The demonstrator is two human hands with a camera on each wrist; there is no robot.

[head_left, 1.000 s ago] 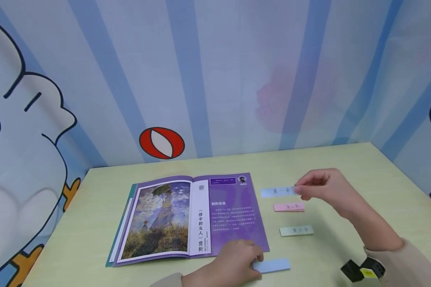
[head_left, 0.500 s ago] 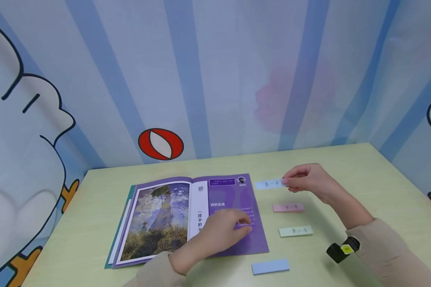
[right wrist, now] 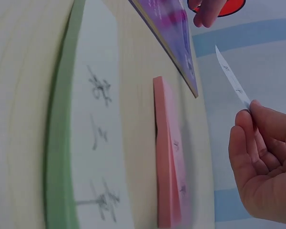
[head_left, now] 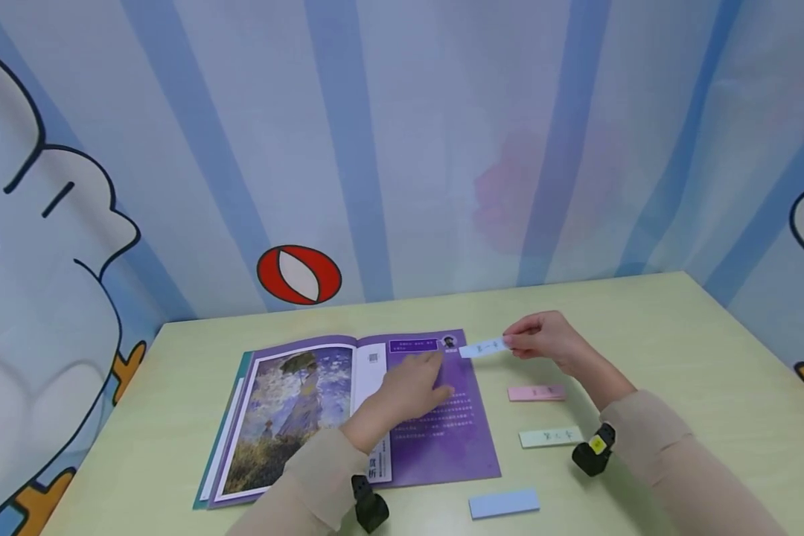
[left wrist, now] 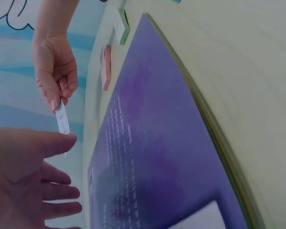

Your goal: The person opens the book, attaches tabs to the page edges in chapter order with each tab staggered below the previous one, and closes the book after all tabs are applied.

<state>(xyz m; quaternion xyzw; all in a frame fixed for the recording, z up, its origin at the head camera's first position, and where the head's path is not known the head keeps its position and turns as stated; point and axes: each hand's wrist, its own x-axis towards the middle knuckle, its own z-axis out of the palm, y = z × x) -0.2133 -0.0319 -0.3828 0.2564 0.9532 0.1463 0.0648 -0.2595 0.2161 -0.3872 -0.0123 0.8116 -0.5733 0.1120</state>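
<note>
My right hand [head_left: 546, 342] pinches one end of a pale blue sticky note [head_left: 484, 348] with handwriting, between thumb and fingertips. In the head view the strip's free end reaches the upper right edge of the open book [head_left: 442, 454]; the right wrist view [right wrist: 232, 78] shows the strip held up above the table. My left hand [head_left: 412, 387] is over the book's purple right page, thumb and fingers extended, holding nothing. In the left wrist view the left thumb [left wrist: 57, 143] overlaps the strip's far end, and I cannot tell whether they touch.
Right of the book lie a pink sticky note pad [head_left: 536, 393], a green pad [head_left: 549, 437] and a blue pad [head_left: 504, 504], one below another. The table [head_left: 134, 447] meets a striped, cartoon-printed backdrop [head_left: 429, 149] at its far edge.
My left hand has left the blue pad and moved up over the book's right page. My right hand has carried the sticky note leftward, to the book's upper right edge.
</note>
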